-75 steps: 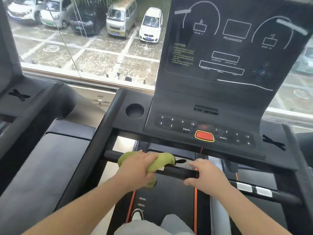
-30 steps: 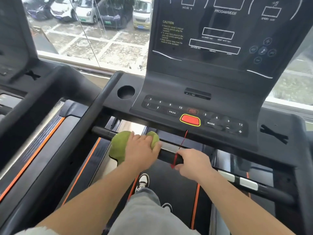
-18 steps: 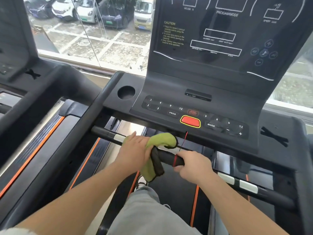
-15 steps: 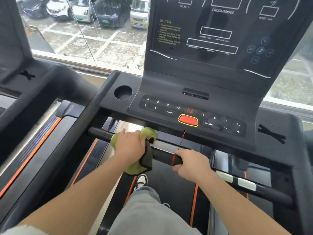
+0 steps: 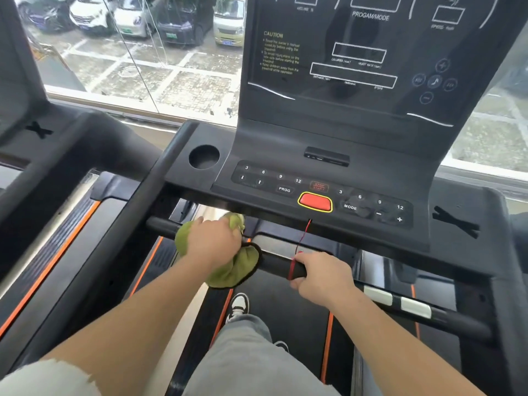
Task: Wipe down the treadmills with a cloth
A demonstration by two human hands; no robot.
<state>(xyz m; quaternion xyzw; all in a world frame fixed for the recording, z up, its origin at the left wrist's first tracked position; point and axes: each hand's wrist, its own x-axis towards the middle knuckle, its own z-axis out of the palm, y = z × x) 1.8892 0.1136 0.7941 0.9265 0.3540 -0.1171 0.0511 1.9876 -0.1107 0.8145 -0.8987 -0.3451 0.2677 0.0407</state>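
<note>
A black treadmill stands in front of me, its console [image 5: 323, 178] carrying a red stop button and a dark display panel. Below the console runs a black handlebar [image 5: 277, 262]. My left hand [image 5: 213, 242] presses a green cloth [image 5: 234, 271] with a dark edge around the left part of that bar. My right hand [image 5: 323, 274] grips the bar further right, over a thin red safety cord [image 5: 303, 235] that hangs from the console. Between the two hands the bar shows bare. The cloth partly hangs under my left hand.
A second treadmill [image 5: 57, 172] stands close on the left with an orange-striped deck. A round cup holder [image 5: 203, 157] sits left of the keypad. My grey trouser leg and a sneaker [image 5: 238, 305] are on the belt. A window ahead overlooks parked cars.
My left hand has rubbed the green cloth back and forth along the left part of the handlebar. My right hand has stayed gripping the bar by the red cord.
</note>
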